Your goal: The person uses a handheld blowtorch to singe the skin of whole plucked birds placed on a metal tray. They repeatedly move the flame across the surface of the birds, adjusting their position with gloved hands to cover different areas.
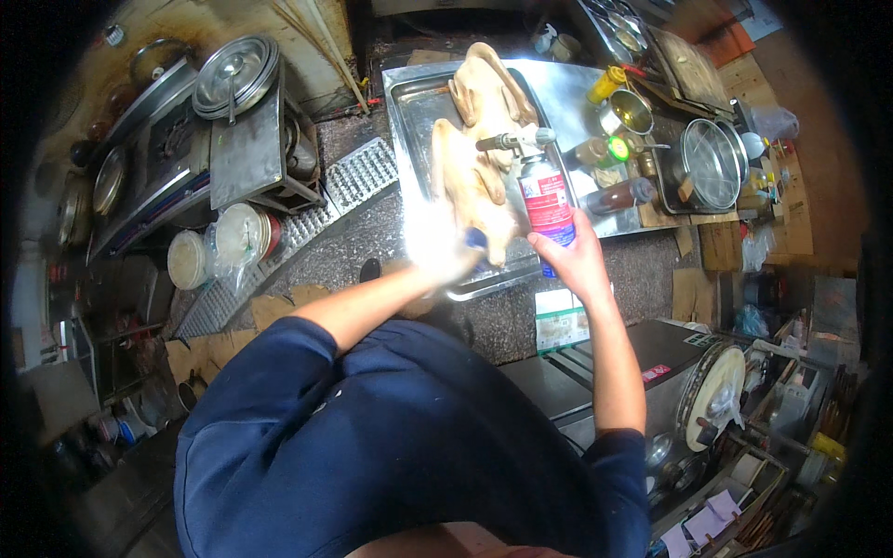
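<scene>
Two pale plucked birds (473,181) lie in a large metal tray (419,93), one beyond the other. My right hand (581,258) is wrapped round a red, white and blue gas canister (547,200) beside the nearer bird. On top of the canister sits a metal torch head (516,140), its nozzle pointing left over the birds. No flame can be made out. My left hand (450,264) is at the tray's near edge, smeared by motion and strong glare. At its fingertips shows a small dark blue cap-like thing (476,239), close to the bird's near end.
Right of the tray stand a metal pot (626,113), a yellow bottle (606,85), a green-lidded jar (615,149), a dark bottle (621,195) and a round sieve (712,163). A stove (158,149) and lidded buckets (240,237) are at the left.
</scene>
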Tool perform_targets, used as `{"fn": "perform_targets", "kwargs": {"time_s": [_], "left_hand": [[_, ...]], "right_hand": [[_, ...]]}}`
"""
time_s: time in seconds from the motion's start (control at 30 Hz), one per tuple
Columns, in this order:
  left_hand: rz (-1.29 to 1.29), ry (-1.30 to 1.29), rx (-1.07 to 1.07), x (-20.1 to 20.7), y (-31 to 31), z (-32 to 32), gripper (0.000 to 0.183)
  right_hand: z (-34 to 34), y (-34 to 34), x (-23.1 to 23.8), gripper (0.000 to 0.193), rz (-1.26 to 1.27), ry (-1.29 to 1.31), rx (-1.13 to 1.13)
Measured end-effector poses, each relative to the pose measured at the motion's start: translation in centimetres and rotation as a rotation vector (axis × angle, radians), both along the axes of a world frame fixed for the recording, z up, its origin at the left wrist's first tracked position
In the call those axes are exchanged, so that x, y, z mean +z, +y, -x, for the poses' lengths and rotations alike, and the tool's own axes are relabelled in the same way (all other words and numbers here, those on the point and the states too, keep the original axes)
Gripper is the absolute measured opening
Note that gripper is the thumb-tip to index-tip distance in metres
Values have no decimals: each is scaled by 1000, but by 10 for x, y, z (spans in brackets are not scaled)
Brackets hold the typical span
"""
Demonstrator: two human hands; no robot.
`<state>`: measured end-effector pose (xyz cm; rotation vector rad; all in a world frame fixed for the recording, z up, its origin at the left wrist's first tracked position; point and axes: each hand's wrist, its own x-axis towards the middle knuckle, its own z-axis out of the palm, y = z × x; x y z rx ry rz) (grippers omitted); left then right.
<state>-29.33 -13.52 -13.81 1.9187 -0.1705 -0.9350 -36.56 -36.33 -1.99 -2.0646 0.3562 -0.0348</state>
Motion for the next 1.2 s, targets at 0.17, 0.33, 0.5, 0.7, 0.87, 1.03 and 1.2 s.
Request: {"fn": "perform_targets", "kwargs": {"time_s": [0.17, 0.33, 0.5, 0.7, 0.87, 1.03, 1.2], "left_hand": [[78, -98, 349, -8, 49, -25, 30], [127, 54, 401, -39, 22, -40, 31], [357, 394, 542, -25, 10, -35, 27], [349, 361, 509, -7, 14, -28, 26], [297, 278, 384, -8, 27, -38, 25], [134, 169, 334, -16, 42, -35, 29], [129, 174, 344, -9, 46, -36, 30]], "right_hand": [[17, 18, -13, 63, 56, -20, -34], [53, 32, -17, 59, 91, 68, -86], [87, 42, -38, 72, 132, 5, -144], [122, 53, -59, 76, 135, -35, -231], [131, 53, -67, 76, 117, -23, -231], [121, 56, -75, 75, 88, -35, -245], [100, 52, -78, 72, 95, -43, -233]]}}
